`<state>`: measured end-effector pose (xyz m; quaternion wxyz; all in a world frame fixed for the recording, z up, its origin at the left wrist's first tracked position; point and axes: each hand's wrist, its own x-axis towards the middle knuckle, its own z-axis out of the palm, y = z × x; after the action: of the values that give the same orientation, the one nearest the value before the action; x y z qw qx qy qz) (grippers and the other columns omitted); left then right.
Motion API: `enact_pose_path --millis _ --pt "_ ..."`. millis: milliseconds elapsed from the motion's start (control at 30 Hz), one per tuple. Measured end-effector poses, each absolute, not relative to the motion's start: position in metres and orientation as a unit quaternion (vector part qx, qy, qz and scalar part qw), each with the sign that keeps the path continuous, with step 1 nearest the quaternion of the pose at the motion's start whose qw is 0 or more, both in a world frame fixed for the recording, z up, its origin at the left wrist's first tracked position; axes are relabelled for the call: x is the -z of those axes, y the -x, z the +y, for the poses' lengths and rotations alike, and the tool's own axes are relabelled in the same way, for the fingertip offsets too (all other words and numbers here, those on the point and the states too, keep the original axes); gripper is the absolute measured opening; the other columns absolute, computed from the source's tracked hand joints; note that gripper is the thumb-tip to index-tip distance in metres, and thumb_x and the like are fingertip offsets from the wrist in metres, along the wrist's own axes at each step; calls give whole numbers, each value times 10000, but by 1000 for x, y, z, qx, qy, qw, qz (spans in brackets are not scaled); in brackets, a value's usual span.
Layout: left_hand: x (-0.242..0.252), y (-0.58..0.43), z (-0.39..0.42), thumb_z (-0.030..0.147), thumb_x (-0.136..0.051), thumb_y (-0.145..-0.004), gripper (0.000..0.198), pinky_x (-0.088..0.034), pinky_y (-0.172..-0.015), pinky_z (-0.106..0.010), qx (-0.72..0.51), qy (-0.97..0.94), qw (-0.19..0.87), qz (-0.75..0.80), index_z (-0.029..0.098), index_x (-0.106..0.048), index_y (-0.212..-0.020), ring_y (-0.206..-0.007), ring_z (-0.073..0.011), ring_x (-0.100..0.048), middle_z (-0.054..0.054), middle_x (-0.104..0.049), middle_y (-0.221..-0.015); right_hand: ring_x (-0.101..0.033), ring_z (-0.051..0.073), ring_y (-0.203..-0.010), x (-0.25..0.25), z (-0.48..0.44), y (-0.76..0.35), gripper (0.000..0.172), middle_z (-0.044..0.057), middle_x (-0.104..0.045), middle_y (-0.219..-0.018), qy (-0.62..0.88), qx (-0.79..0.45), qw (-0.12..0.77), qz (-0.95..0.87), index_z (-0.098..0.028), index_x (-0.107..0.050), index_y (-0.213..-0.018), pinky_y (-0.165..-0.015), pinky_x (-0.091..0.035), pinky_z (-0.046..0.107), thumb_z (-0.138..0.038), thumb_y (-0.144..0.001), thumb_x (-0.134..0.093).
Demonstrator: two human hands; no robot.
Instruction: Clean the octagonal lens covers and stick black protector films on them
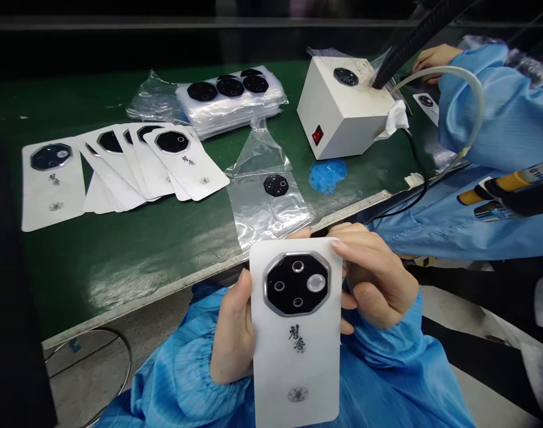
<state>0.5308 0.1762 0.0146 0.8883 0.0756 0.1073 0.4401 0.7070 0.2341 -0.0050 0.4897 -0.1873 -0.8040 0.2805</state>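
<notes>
A white phone back cover (297, 368) with a black octagonal camera plate faces up towards me, just off the bench's front edge. My left hand (233, 333) grips its left side, thumb along the edge and fingers hidden behind. At the top right corner, my right hand (378, 279) has its fingers bent around the edge, an index fingertip on the corner. Just beyond the cover lies a clear plastic bag (253, 208) with a black octagonal camera plate (276, 185) on it.
Several more white back covers (52, 199) lie fanned out at left. Behind them is a stack of bagged camera plates (231, 110). A white box (329, 110) with a red switch stands near a blue lump (328, 176). A co-worker's blue sleeve (503, 113) is at right.
</notes>
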Motion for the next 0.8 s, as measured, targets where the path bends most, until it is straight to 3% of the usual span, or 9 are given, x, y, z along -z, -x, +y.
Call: enact_pose_path --millis 200,367,433,533,633,800 --pt "-12 -532 178 477 -505 -837 644 -505 -852 -421 -448 -38 886 113 288 -292 -1414 -967 -319 -656 -65 -682 -1130 -593 230 -957 6 234 -706 411 72 -645 -1030 213 -296 486 -794 -194 -514 -1279 -797 -487 396 -283 -888 -428" --pt "3 -552 196 462 -550 -796 704 -564 -673 -418 -407 18 898 165 303 -258 -1417 -833 -330 -692 -81 -705 -1068 -591 224 -932 29 223 -716 345 52 -651 -965 335 -371 540 -677 -263 -629 -1145 -812 -489 371 -379 -836 -529" --pt "12 -572 209 425 -482 -846 647 -569 -623 -414 -388 12 899 203 298 -223 -1424 -796 -314 -700 -96 -713 -1022 -601 207 -874 45 215 -726 314 39 -654 -940 413 -402 601 -554 -273 -680 -1021 -764 -501 339 -462 -789 -583" --pt "28 -616 232 347 -372 -914 520 -561 -545 -358 -342 -15 917 204 306 -237 -1414 -642 -237 -694 -55 -713 -835 -604 152 -718 66 210 -751 242 31 -658 -886 494 -354 645 -464 -252 -652 -1004 -577 -486 259 -380 -842 -526" --pt "39 -668 257 313 -344 -926 449 -540 -500 -329 -277 -36 944 173 275 -329 -1373 -491 -166 -625 -21 -670 -724 -514 82 -510 75 213 -784 195 5 -642 -788 539 -310 692 -366 -219 -623 -961 -403 -376 182 -318 -806 -559" --pt "43 -735 293 370 -460 -901 349 -544 -652 -344 -206 -53 962 173 167 -519 -1179 -735 -157 -634 -61 -642 -942 -378 42 -381 65 233 -835 233 -49 -554 -596 548 -298 734 -268 -186 -605 -901 -322 -284 152 -294 -697 -635"
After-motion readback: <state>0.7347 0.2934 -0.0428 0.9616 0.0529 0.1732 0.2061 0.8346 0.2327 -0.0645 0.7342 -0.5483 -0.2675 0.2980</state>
